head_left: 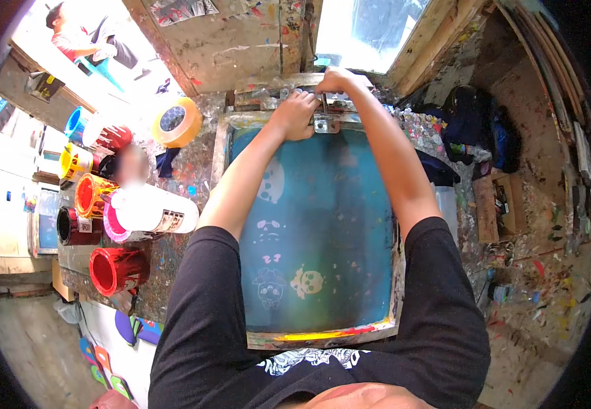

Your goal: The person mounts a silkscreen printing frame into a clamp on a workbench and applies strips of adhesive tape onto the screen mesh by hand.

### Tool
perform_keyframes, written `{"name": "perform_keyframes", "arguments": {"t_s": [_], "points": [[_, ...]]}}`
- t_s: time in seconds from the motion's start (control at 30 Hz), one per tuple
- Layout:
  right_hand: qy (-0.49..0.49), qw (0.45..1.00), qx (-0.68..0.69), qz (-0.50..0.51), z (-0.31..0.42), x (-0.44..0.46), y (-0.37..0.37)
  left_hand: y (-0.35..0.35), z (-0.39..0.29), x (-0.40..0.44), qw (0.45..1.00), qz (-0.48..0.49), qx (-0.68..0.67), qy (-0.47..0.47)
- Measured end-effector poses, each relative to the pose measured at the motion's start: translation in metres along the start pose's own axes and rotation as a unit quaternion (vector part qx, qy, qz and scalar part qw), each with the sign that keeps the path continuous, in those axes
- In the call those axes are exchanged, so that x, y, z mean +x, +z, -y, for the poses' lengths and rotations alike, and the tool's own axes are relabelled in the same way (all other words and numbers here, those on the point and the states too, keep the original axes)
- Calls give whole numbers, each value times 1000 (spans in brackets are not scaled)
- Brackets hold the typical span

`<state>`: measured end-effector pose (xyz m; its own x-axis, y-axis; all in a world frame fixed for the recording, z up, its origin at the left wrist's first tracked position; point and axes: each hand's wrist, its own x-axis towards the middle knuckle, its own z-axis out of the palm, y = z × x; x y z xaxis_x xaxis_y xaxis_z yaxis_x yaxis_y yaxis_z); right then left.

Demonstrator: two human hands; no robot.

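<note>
A wooden-framed screen [322,225] with blue mesh and pale cartoon figures lies in front of me. At the middle of its far edge is a metal clamp [327,124]. My left hand [297,114] rests just left of the clamp, its fingers curled against the frame's far edge; what they grip is hard to make out. My right hand [334,80] is closed at the top of the clamp's upright bolt, beyond the frame. Its fingertips are mostly hidden.
Open paint pots, among them a red one [115,269] and an orange one [95,195], stand at the left beside a white bottle [159,210]. A tape roll [177,121] lies behind them. A cardboard box [506,204] is at the right. A person [81,44] sits outside at the upper left.
</note>
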<state>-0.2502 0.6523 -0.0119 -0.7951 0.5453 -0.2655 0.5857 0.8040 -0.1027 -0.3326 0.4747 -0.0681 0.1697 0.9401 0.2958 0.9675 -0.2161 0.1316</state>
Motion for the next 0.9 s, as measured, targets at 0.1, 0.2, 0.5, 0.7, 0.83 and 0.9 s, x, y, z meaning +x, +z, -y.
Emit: {"name": "perform_keyframes", "arguments": {"t_s": [0.1, 0.2, 0.5, 0.7, 0.83, 0.9], "points": [[128, 991, -44, -21, 43, -15, -10, 2, 0, -3, 999, -45, -22, 22], [111, 993, 17, 32, 38, -6, -16, 3, 0, -3, 999, -30, -16, 18], [58, 981, 104, 156, -24, 8, 2, 5, 3, 0, 1000, -26, 1, 17], [57, 989, -2, 139, 4, 24, 4, 2, 0, -1, 999, -34, -15, 19], [109, 957, 113, 244, -10, 30, -5, -2, 0, 0, 1000, 13, 7, -1], [83, 970, 122, 195, -15, 39, 8, 2, 1, 0, 1000, -2, 0, 3]]}}
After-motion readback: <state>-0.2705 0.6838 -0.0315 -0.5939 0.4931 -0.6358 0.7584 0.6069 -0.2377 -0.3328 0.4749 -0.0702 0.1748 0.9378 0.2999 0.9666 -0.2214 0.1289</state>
